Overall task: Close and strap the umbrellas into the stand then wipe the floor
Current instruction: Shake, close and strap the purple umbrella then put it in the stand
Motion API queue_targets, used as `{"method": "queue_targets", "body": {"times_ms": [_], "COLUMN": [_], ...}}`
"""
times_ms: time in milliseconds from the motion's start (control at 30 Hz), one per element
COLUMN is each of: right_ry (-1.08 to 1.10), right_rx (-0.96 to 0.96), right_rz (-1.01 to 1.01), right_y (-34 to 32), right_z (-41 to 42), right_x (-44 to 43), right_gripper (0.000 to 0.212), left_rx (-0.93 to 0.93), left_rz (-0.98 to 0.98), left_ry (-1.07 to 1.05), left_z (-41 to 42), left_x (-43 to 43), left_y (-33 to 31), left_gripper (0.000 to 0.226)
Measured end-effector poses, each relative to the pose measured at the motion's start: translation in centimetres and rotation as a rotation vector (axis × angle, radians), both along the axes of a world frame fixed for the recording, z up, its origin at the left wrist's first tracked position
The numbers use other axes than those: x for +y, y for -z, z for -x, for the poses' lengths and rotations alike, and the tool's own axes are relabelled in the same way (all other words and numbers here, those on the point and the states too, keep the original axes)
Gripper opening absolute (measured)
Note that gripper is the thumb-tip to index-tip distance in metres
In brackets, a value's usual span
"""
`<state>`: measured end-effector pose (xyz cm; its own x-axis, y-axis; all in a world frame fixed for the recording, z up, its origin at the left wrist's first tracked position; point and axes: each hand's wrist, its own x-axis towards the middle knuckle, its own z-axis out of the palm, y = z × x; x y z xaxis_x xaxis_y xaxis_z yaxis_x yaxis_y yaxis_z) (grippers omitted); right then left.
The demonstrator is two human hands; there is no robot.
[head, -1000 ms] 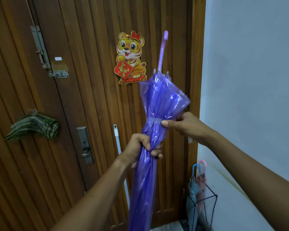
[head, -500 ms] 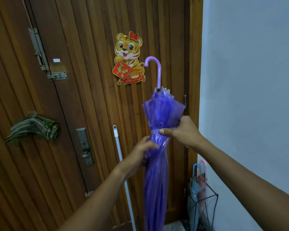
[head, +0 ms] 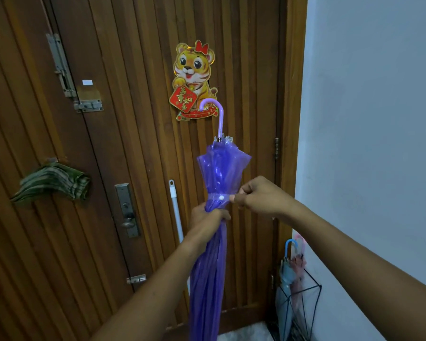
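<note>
The left hand (head: 204, 217) kept its grip wrapped round the furled purple umbrella (head: 223, 168), upright before the door (head: 133, 119); the right hand (head: 261, 195) pinched its strap (head: 214, 197). An unfastened snap might let the canopy spring loose.

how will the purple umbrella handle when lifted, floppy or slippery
Likely stiff lengthwise: the purple umbrella runs straight above and below the left hand, which grips it. Its glossy plastic looks slick, so it may slide. Above the strap the right hand pinches, loose folds flare and would probably flop.
</note>
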<state>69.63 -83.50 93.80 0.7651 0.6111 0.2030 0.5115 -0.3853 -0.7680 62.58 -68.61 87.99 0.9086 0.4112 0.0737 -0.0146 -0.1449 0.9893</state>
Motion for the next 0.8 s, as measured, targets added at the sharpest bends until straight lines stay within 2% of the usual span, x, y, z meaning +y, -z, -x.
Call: {"method": "queue_targets", "body": {"times_ms": [100, 233, 367, 467, 567, 633, 700, 800], "right_ry": [-0.032, -0.089, -0.144, -0.242, -0.310, -0.330, -0.280, -0.148], "right_rx": [0.020, 0.041, 0.020, 0.088, 0.226, 0.251, 0.207, 0.070], "right_rz": [-0.086, -0.184, -0.239, -0.285, -0.277, -0.280, -0.354, -0.469], "right_y": [-0.3, -0.1, 0.0, -0.2, 0.2, 0.6, 0.6, 0.6], "right_z": [0.1, 0.0, 0.2, 0.6, 0.1, -0.3, -0.1, 0.1], "right_x": [-0.8, -2.1, -2.9, -3.4, -3.7, -3.8, -3.7, -3.3], "right_gripper": [0.032, 0.035, 0.014, 0.005, 0.013, 0.021, 0.023, 0.021], "left_rx": [0.038, 0.006, 0.025, 0.087, 0.129, 0.170, 0.190, 0.063], "left_rz": [0.123, 0.269, 0.325, 0.407, 0.435, 0.438, 0.382, 0.014], "left_ry": [0.141, 0.321, 0.513, 0.691, 0.853, 0.920, 0.881, 0.506], "left_z": [0.4, 0.8, 1.4, 1.5, 1.4, 1.4, 1.4, 0.8], "left_x": [0.5, 0.7, 0.3, -0.1, 0.0, 0.2, 0.4, 0.3], "left_y": [-0.6, -1.3, -1.9, -2.5, -2.8, -2.9, -3.0, -2.4], "left_gripper": [0.017, 0.030, 0.027, 0.020, 0.024, 0.027, 0.031, 0.042]}}
